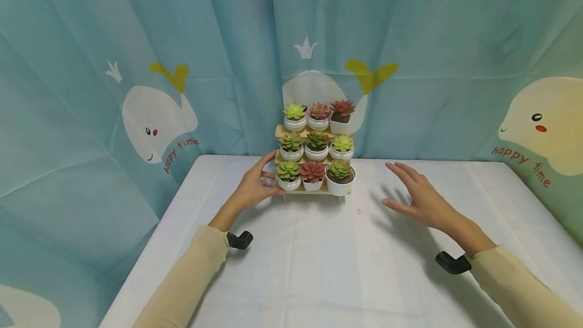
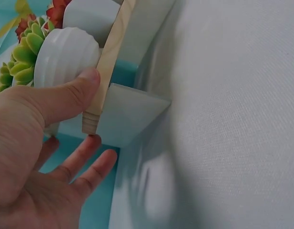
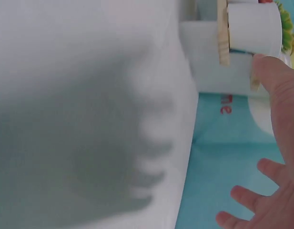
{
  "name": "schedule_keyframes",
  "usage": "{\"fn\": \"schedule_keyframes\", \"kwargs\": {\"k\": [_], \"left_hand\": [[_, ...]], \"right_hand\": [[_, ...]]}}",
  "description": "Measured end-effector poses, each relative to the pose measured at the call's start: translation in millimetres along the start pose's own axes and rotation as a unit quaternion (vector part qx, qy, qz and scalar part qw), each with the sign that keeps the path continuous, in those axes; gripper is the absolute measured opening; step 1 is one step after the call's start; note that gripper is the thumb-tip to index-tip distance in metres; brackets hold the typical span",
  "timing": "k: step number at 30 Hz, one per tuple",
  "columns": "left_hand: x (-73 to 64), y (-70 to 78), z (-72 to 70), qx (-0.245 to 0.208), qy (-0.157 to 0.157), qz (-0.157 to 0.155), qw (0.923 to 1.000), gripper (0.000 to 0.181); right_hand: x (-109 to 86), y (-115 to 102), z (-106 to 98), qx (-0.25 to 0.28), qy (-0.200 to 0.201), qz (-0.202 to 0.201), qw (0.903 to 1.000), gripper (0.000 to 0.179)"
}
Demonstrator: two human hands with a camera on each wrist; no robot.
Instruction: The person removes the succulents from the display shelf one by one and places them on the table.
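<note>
A three-tier wooden plant stand with white side panels carries several small succulents in white pots. At its left side is my left hand. In the left wrist view, the thumb of my left hand touches the end of the bottom board, beside a ribbed white pot. The other fingers spread loosely below the board end, one fingertip near or against it. My right hand hovers to the right of the stand, apart from it, fingers extended and holding nothing. A white pot with a green succulent is nearest to it.
A white cloth covers the table. Behind it hangs a blue curtain printed with whales, close to the stand's back. Dark wrist cameras sit at both sleeve cuffs.
</note>
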State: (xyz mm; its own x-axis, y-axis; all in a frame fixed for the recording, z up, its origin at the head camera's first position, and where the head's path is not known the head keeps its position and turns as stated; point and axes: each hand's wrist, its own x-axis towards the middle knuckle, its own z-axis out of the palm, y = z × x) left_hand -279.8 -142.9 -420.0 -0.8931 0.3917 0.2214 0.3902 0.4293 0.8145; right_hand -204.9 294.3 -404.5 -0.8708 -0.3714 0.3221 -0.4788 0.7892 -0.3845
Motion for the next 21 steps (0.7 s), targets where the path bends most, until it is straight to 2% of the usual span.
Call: {"fn": "schedule_keyframes", "kwargs": {"k": [5, 12, 21], "left_hand": [[3.1, -1.0, -0.2, 0.005, -0.003, -0.003, 1.0000, 0.104], [4.6, -2.1, -0.6, 0.002, 0.000, -0.025, 0.9997, 0.097], [4.3, -4.1, 2.2, -0.012, 0.005, -0.031, 0.9994, 0.097]], "right_hand": [[14.7, -9, 8, 0.045, -0.007, -0.002, 0.9990, 0.089], [33.6, -22, 23, 0.105, -0.002, 0.003, 0.9945, 0.087], [44.8, -39, 38, 0.174, 0.000, 0.018, 0.9847, 0.083]]}}
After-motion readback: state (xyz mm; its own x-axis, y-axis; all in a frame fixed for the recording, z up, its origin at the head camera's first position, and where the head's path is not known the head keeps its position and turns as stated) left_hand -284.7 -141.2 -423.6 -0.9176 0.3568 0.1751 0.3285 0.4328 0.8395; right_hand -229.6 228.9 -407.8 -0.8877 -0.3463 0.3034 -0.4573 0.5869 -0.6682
